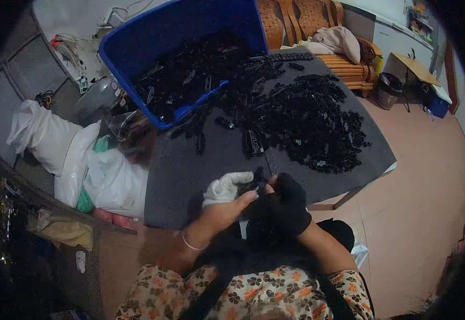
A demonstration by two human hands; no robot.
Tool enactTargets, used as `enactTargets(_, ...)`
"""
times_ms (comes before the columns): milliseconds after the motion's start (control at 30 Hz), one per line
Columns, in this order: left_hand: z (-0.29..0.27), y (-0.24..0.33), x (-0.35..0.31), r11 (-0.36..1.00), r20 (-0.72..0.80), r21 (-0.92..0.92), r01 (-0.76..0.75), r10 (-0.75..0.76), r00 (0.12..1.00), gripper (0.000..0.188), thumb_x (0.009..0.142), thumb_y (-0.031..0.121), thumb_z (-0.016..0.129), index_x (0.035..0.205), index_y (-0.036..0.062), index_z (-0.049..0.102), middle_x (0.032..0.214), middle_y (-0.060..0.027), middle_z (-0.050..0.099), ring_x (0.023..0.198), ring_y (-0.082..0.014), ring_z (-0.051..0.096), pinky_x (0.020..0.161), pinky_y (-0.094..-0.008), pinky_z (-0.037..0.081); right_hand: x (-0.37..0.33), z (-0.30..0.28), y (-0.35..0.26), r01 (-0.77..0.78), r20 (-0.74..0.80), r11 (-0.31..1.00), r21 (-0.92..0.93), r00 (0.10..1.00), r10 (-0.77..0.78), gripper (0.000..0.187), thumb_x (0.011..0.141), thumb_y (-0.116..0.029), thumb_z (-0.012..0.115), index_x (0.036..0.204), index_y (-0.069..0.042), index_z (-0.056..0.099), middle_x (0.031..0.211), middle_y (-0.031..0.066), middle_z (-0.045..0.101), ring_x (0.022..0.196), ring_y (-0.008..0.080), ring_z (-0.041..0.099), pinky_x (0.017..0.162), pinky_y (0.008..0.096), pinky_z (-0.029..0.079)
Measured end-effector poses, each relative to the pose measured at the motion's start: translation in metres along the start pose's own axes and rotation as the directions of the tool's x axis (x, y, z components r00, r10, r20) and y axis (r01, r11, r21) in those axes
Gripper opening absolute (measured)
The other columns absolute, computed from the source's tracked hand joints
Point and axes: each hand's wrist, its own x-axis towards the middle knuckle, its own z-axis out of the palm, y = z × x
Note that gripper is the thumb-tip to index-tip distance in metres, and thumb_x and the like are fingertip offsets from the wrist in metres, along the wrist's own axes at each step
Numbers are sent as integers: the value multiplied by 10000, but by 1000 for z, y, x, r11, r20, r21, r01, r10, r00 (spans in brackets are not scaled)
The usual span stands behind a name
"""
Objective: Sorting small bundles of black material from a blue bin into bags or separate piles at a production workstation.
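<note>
Over the near edge of the table, my left hand (222,191), in a white glove with the thumb bare, pinches a small black piece (259,176). Close beside it, my right hand (288,205) wears a black glove with bare fingertips, its fingers closed at the other side of the same piece. The piece is dark and too small to tell its exact kind. Beyond my hands lies a wide heap of small black parts (318,128). Longer oval black pieces (253,143) lie loose to the left of that heap.
A tilted blue bin (131,98) full of black pieces rests on the grey-covered table (190,184) at the far left. White sacks (112,178) stand on the left. Behind are a wooden bench (344,64) and a waste basket (389,90).
</note>
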Motion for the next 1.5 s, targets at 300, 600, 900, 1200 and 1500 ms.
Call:
enactTargets(300, 14, -1, -5, 871, -173, 420, -255, 352, 920, 233, 844, 29, 549, 1069, -31, 567, 1103, -201, 576, 1006, -247, 576, 837, -316, 481, 4, 0, -12, -348, 32, 812, 469, 925, 378, 74, 844, -100, 553, 830, -49, 501, 709, 14, 505, 641, 87, 483, 593, 245, 413)
enactTargets(600, 20, 7, -11, 628, 40, 697, -345, 447, 894, 322, 745, 103, 652, 1048, 9, 600, 1090, -251, 565, 1004, -382, 561, 875, -364, 448, -2, 2, -7, -460, 274, 604, 651, 884, 378, 69, 837, -95, 568, 851, -57, 513, 750, -16, 519, 700, 78, 487, 623, 246, 423)
enactTargets(900, 7, -2, -10, 995, -121, 103, 14, -1, 993, 263, 822, 18, 602, 1079, -19, 557, 979, -94, 624, 861, -151, 604, 760, -261, 493, 15, -4, 0, 159, -117, 985, 68, 982, -151, 190, 797, -173, 643, 865, -14, 564, 715, 97, 542, 680, 221, 563, 640, 333, 457)
enactTargets(1200, -5, 19, 7, 939, 289, 314, 140, -235, 928, 325, 816, 135, 644, 1105, 14, 558, 1021, -113, 601, 904, -178, 596, 780, -283, 498, 10, -37, 11, -170, 477, 985, 21, 868, 139, 338, 730, -296, 684, 883, -1, 621, 824, 188, 598, 766, 343, 596, 687, 380, 475)
enactTargets(1500, 4, 22, 101, 283, 68, 957, -64, -6, 998, 473, 738, 256, 660, 1181, 161, 523, 1233, -157, 482, 1056, -401, 504, 876, -437, 441, 34, -50, 40, 72, -26, 858, -508, 995, -99, 236, 762, -237, 602, 910, -54, 615, 813, 165, 575, 733, 353, 570, 637, 427, 453)
